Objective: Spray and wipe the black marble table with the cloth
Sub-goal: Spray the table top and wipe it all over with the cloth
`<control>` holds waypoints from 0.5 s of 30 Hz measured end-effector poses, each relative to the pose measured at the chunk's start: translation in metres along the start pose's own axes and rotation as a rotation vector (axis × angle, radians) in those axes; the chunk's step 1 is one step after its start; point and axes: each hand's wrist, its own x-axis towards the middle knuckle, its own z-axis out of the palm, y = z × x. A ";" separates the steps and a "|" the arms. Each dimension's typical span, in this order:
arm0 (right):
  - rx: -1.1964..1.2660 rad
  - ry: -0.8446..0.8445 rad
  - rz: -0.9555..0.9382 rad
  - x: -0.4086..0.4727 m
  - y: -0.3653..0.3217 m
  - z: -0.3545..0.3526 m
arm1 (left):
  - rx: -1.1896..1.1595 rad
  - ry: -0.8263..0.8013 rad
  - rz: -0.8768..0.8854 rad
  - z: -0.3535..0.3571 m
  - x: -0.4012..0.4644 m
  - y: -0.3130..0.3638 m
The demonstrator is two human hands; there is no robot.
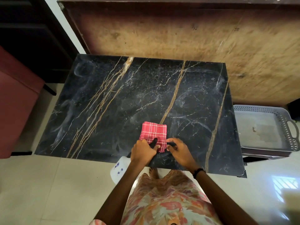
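- Both grips work at the near edge of the black marble desk (113,98): my left hand (142,151) is curled round a dark spray head, bottle (117,169) hanging just off the edge.
- Right hand (180,151) pinches a black part beside the red checked cloth (154,133), which lies folded on the desk.
- I'd aim the nozzle at the hazy smears, then wipe outward.
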 end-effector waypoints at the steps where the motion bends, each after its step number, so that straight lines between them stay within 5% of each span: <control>1: -0.002 0.000 -0.006 0.000 0.000 -0.001 | 0.002 -0.004 -0.007 0.000 0.001 -0.002; 15: 0.036 -0.014 0.002 -0.001 0.003 -0.005 | -0.033 -0.012 -0.100 -0.009 -0.005 -0.026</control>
